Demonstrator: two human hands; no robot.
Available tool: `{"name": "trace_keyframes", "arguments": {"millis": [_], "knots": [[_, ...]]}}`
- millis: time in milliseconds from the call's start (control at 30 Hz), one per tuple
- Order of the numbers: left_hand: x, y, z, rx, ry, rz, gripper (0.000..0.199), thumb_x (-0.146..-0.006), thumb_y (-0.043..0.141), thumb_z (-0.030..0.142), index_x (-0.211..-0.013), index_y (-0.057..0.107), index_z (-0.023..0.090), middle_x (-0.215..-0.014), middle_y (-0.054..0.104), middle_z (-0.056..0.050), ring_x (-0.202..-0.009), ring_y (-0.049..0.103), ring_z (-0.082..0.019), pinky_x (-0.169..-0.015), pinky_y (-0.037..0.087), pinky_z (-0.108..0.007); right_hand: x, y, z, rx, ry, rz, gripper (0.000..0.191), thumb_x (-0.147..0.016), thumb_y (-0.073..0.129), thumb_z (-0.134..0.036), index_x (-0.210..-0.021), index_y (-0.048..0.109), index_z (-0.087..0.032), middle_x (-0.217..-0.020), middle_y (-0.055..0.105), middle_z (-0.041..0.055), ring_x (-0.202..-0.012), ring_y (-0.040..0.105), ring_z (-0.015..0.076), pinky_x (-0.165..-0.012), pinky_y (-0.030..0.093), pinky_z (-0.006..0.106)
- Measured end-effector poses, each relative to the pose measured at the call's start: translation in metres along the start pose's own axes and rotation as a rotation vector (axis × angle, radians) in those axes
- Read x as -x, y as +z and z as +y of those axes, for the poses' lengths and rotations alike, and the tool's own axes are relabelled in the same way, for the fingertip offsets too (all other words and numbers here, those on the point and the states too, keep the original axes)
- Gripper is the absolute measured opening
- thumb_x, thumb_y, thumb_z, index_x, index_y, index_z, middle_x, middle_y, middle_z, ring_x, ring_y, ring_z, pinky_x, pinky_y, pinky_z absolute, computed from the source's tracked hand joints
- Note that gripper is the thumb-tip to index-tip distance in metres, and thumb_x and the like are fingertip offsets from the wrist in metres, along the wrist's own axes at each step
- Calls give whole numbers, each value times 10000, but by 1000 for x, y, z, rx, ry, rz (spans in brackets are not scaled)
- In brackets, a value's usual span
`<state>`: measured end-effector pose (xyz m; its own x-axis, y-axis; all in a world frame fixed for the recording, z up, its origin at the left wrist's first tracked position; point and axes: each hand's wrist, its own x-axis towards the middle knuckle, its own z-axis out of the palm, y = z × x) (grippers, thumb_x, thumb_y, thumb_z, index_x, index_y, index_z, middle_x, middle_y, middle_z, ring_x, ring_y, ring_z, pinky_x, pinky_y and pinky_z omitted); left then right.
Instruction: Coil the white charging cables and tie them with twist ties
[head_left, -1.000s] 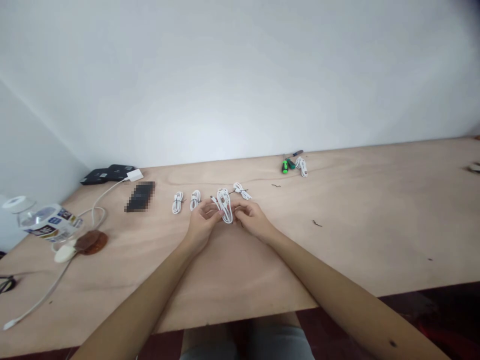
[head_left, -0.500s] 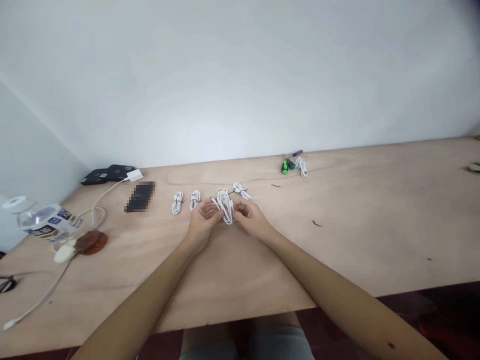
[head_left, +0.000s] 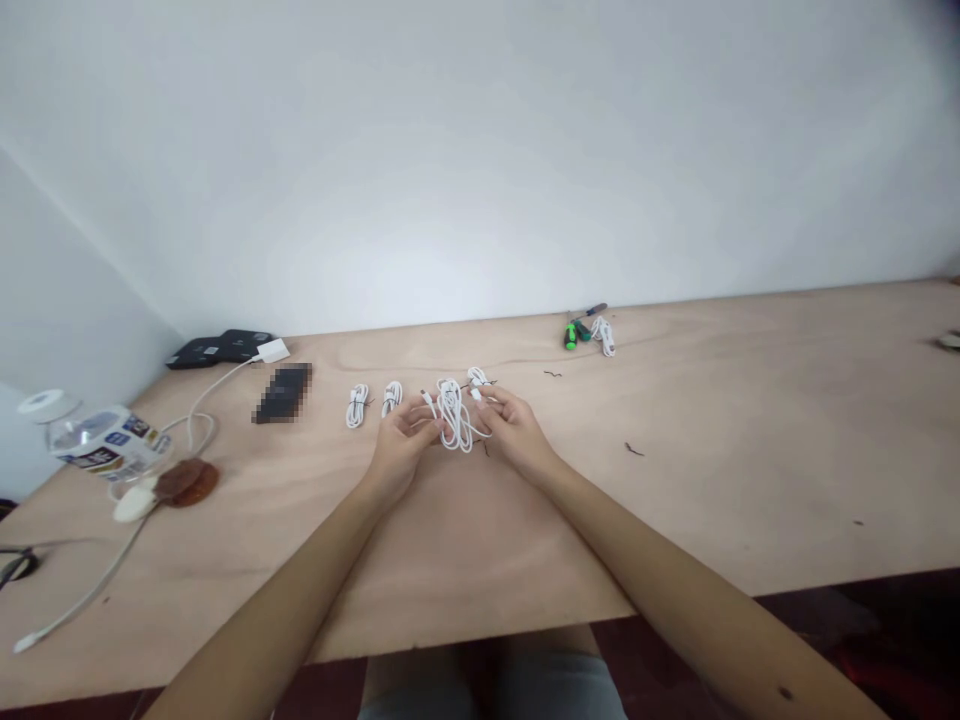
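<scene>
A loosely coiled white charging cable (head_left: 452, 415) is between my two hands, above the wooden table. My left hand (head_left: 403, 437) pinches the coil's left side, with one plug standing up beside the fingers. My right hand (head_left: 514, 425) is closed on the cable's other plug end, held off to the right of the loops. Behind it lies a tied white cable (head_left: 478, 377), partly hidden by the right fingers. Two more tied bundles, a cable bundle (head_left: 357, 406) and a second cable bundle (head_left: 391, 398), lie to the left. A dark twist tie (head_left: 482, 447) rests below the coil.
Screwdrivers (head_left: 576, 333) and another white cable bundle (head_left: 603, 336) lie near the wall. Dark twist ties (head_left: 634, 449) are scattered to the right. At left are a plastic bottle (head_left: 112, 440), a white charger (head_left: 272, 350), black boxes (head_left: 217, 347) and a pixelated dark object (head_left: 283, 393).
My right hand has drawn one plug end up and right, away from the coil, and the loops have spread. A dark twist tie now shows below them. My left hand keeps its hold.
</scene>
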<state>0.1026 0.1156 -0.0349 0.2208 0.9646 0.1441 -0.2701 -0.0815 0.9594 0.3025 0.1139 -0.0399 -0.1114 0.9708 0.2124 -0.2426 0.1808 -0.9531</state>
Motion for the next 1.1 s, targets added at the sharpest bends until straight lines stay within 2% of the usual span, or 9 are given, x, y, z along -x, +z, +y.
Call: {"name": "trace_keyframes", "arguments": {"millis": [67, 167, 267, 400, 467, 567, 733, 933, 1100], "knots": [[0, 0, 1, 5, -5, 18, 501, -796, 895, 397, -1216, 718, 188, -1084, 780, -105, -910, 754, -242, -814, 634, -408, -1, 0, -1, 0, -21, 18, 397, -900, 733, -496, -1180, 714, -215, -672, 560, -32, -613, 489, 156, -630, 403, 298], [-1, -3, 7, -37, -14, 101, 471, -808, 867, 487, -1136, 747, 171, -969, 782, -85, -804, 736, -219, -740, 633, -389, -2, -1, -7, -72, -45, 89, 238, -850, 741, -397, -996, 738, -209, -763, 587, -9, -682, 480, 152, -672, 405, 298], [3, -12, 20, -152, 8, 163, 446, -818, 845, 531, -1041, 766, 152, -968, 779, -94, -804, 714, -204, -709, 604, -334, 5, -3, -24, -192, -28, 167, 142, -829, 707, -324, -908, 726, -208, -828, 574, 0, -655, 400, 135, -636, 378, 295], [21, -29, 42, -187, 91, 261, 351, -869, 819, 462, -1038, 767, 159, -886, 748, -62, -701, 616, -127, -661, 511, -255, 29, -12, -55, -306, 43, 185, 144, -934, 623, -370, -933, 689, -242, -910, 567, 17, -649, 367, 149, -628, 399, 315], [34, -38, 51, -165, 99, 332, 314, -872, 823, 411, -1052, 764, 161, -818, 711, -36, -693, 593, -115, -665, 492, -243, 42, -22, -67, -337, 65, 209, 140, -968, 609, -379, -917, 662, -259, -832, 503, 6, -643, 364, 162, -638, 418, 328], [53, -52, 60, -134, 61, 426, 348, -841, 842, 385, -1093, 749, 165, -824, 697, -27, -689, 599, -118, -641, 488, -245, 60, -42, -78, -362, 59, 244, 120, -981, 615, -377, -930, 649, -274, -764, 408, -12, -642, 375, 171, -661, 447, 346], [81, -75, 67, -235, 116, 611, 355, -826, 844, 383, -1087, 732, 169, -863, 705, -24, -646, 592, -104, -606, 495, -243, 85, -88, -82, -244, 7, 341, 143, -970, 616, -433, -935, 651, -299, -726, 336, -26, -629, 387, 187, -675, 456, 395], [101, -97, 74, -401, 223, 743, 308, -851, 834, 387, -1054, 723, 183, -885, 713, -12, -645, 593, -112, -597, 508, -262, 108, -146, -79, -349, -58, 522, 41, -923, 658, -326, -907, 694, -314, -721, 325, -24, -582, 314, 175, -577, 327, 398], [108, -110, 79, -495, 254, 843, 261, -834, 846, 384, -971, 714, 205, -889, 737, -2, -643, 620, -150, -612, 558, -328, 121, -184, -77, -438, -168, 725, 161, -883, 608, -209, -849, 753, -269, -739, 373, 4, -556, 355, 145, -548, 231, 441]]}}
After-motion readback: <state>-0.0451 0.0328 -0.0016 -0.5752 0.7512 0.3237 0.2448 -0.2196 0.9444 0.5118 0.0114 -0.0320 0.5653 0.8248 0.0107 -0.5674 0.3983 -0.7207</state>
